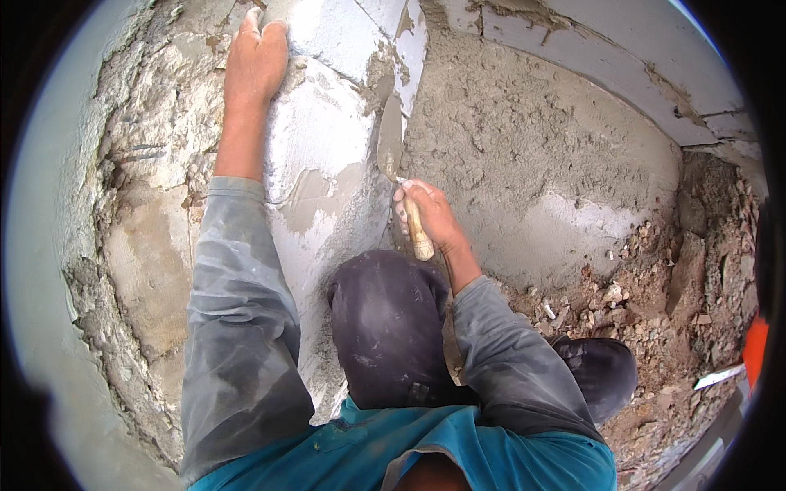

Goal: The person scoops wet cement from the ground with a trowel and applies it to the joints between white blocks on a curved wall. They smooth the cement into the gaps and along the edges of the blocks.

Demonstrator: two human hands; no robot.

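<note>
My right hand (427, 214) is closed round the wooden handle of a trowel (390, 139). Its narrow, mortar-smeared blade points away from me, along the corner where the white block wall (319, 123) meets the rough grey mortar (524, 139). Farther off to the left, my left hand (257, 65) reaches up to the top of the wall, beside its broken edge. A finger and the thumb show apart there, and I see nothing held between them; the other fingers are partly hidden.
Broken masonry (155, 164) runs down the left of the wall. Rubble and loose soil (622, 303) lie at the right. Another block wall (606, 49) stands at the far right. An orange object (754, 348) and a pale strip (719, 376) are at the right rim.
</note>
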